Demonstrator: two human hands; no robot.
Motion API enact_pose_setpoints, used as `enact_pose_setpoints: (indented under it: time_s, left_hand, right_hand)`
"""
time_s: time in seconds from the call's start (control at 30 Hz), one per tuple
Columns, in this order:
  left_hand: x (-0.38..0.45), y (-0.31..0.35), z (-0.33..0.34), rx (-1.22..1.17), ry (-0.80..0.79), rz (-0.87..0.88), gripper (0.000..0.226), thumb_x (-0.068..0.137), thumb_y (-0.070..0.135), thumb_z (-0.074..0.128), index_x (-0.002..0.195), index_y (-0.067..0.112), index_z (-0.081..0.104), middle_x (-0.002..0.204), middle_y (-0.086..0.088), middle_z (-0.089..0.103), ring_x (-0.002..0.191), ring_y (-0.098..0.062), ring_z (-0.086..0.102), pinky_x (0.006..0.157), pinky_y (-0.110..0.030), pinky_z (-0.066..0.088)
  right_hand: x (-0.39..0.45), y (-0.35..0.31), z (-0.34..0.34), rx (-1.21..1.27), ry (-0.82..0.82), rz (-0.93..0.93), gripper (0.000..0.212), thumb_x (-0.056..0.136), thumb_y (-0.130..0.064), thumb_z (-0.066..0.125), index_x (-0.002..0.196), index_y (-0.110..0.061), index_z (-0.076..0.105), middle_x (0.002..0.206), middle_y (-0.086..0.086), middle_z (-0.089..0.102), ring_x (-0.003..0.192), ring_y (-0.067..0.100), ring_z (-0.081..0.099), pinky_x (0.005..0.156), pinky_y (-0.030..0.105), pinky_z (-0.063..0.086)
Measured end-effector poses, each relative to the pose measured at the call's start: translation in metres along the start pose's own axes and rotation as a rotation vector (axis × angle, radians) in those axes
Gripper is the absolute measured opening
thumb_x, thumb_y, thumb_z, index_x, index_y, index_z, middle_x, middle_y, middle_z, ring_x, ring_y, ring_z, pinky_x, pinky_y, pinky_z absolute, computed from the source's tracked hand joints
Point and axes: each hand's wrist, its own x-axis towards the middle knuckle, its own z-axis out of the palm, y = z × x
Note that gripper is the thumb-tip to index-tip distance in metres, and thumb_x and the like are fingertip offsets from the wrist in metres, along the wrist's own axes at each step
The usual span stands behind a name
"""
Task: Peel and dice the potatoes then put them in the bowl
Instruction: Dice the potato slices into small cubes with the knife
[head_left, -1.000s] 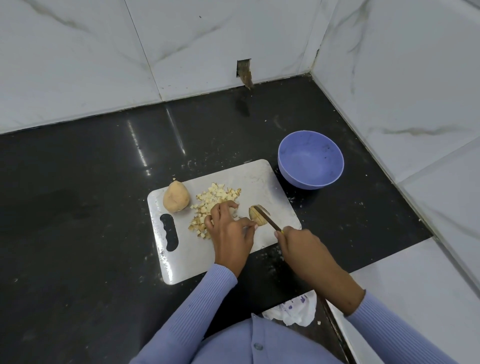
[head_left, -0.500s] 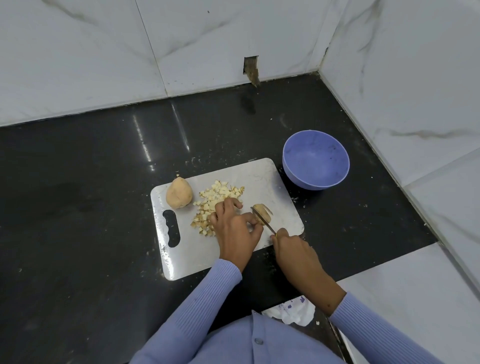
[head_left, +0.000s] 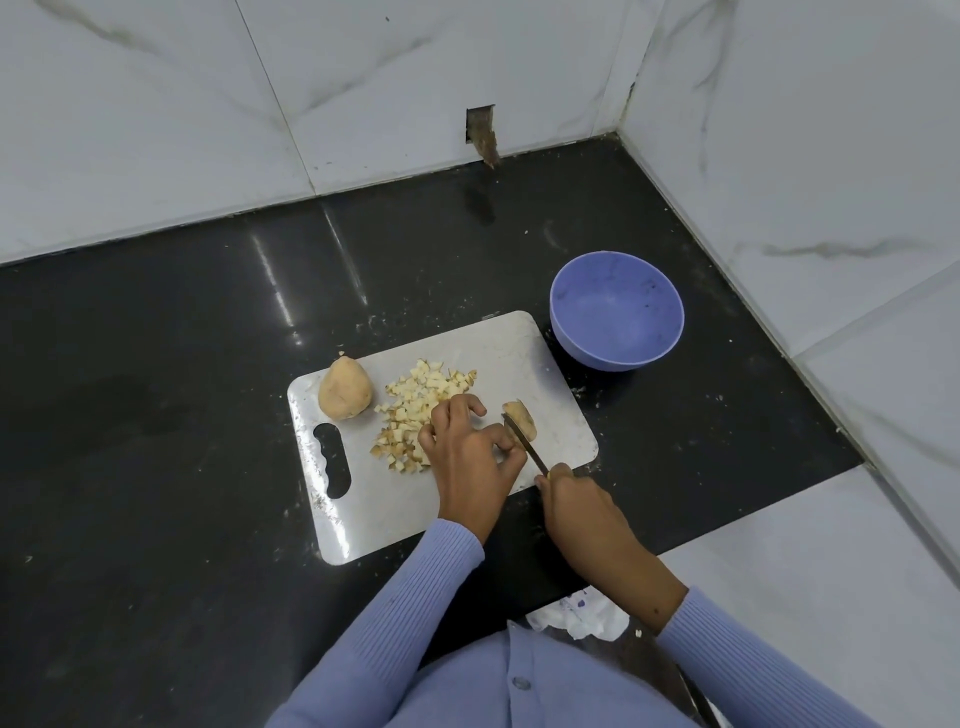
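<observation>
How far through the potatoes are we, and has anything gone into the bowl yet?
Done: a pile of diced potato lies on the cutting board. In hand: the left hand steadies a potato piece while the right hand cuts it with the knife. Left: a whole potato, and filling the bowl, which looks empty.
</observation>
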Motion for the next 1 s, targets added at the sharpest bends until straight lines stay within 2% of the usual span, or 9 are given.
enact_pose_setpoints:
  time_s: [0.37,0.43,0.5,0.57,0.63,0.73,0.8,0.9,1.0]
  left_hand:
    - [-0.002,-0.001,0.000,0.022,-0.012,0.024,0.012,0.060,0.021,0.080,0.058,0.023,0.069,0.101,0.000,0.055,0.104,-0.017,0.037,0.080,-0.028,0.012]
    - [-0.001,-0.003,-0.002,0.031,-0.028,0.053,0.011,0.062,0.019,0.080,0.061,0.023,0.070,0.103,-0.001,0.056,0.104,-0.020,0.041,0.081,-0.029,0.015]
    - [0.006,-0.008,-0.007,0.022,-0.063,0.123,0.011,0.065,0.017,0.081,0.069,0.023,0.074,0.106,-0.002,0.058,0.105,-0.024,0.048,0.084,-0.030,0.020]
    - [0.020,-0.012,-0.015,-0.006,-0.179,0.249,0.021,0.069,0.015,0.080,0.090,0.019,0.076,0.117,-0.003,0.060,0.110,-0.027,0.051,0.094,-0.031,0.028]
    - [0.040,-0.014,-0.022,-0.005,-0.380,0.441,0.037,0.073,0.012,0.078,0.109,0.014,0.072,0.129,-0.005,0.059,0.118,-0.028,0.053,0.102,-0.036,0.035]
    - [0.066,-0.009,-0.028,0.026,-0.654,0.612,0.033,0.078,0.009,0.074,0.109,0.016,0.072,0.134,0.001,0.056,0.121,-0.017,0.053,0.097,-0.025,0.039]
    - [0.075,-0.008,-0.026,0.037,-0.714,0.664,0.026,0.079,0.009,0.073,0.103,0.018,0.075,0.127,0.001,0.062,0.117,-0.014,0.056,0.093,-0.021,0.039]
    - [0.076,-0.014,-0.018,0.009,-0.638,0.651,0.023,0.078,0.010,0.074,0.100,0.017,0.076,0.114,-0.001,0.069,0.107,-0.019,0.062,0.095,-0.029,0.045]
    - [0.058,-0.018,-0.009,-0.042,-0.433,0.562,0.016,0.076,0.009,0.074,0.092,0.012,0.077,0.100,-0.007,0.073,0.093,-0.026,0.067,0.083,-0.039,0.054]
  right_hand:
    - [-0.035,0.024,-0.002,-0.093,-0.012,0.040,0.035,0.104,-0.035,0.024,0.106,-0.009,0.047,0.100,0.009,0.062,0.094,0.028,0.062,0.079,0.036,0.048]
    - [-0.038,0.029,-0.010,-0.087,-0.044,0.032,0.034,0.103,-0.036,0.027,0.099,-0.010,0.048,0.096,0.009,0.060,0.093,0.028,0.061,0.080,0.035,0.047]
    - [-0.037,0.036,-0.021,-0.013,-0.047,0.025,0.032,0.103,-0.037,0.029,0.085,-0.015,0.045,0.086,0.007,0.057,0.083,0.024,0.059,0.073,0.030,0.044]
    - [-0.036,0.044,-0.032,0.076,0.002,0.028,0.035,0.102,-0.038,0.031,0.075,-0.018,0.042,0.074,0.001,0.053,0.067,0.015,0.052,0.059,0.023,0.038]
    - [-0.034,0.051,-0.037,0.131,0.056,0.039,0.035,0.101,-0.038,0.033,0.072,-0.021,0.042,0.070,-0.001,0.051,0.063,0.012,0.050,0.055,0.020,0.035]
    - [-0.030,0.054,-0.036,0.152,0.056,0.060,0.036,0.101,-0.038,0.034,0.070,-0.022,0.041,0.069,-0.002,0.050,0.063,0.011,0.049,0.055,0.020,0.035]
    - [-0.028,0.053,-0.034,0.173,0.034,0.072,0.036,0.101,-0.037,0.034,0.069,-0.023,0.040,0.069,-0.002,0.048,0.061,0.009,0.047,0.055,0.020,0.033]
    - [-0.025,0.050,-0.032,0.174,0.032,0.087,0.038,0.102,-0.037,0.034,0.067,-0.023,0.036,0.067,-0.004,0.045,0.058,0.006,0.043,0.051,0.017,0.027]
    - [-0.020,0.048,-0.031,0.188,0.045,0.094,0.039,0.102,-0.037,0.034,0.066,-0.022,0.035,0.066,-0.004,0.044,0.058,0.006,0.042,0.051,0.017,0.027]
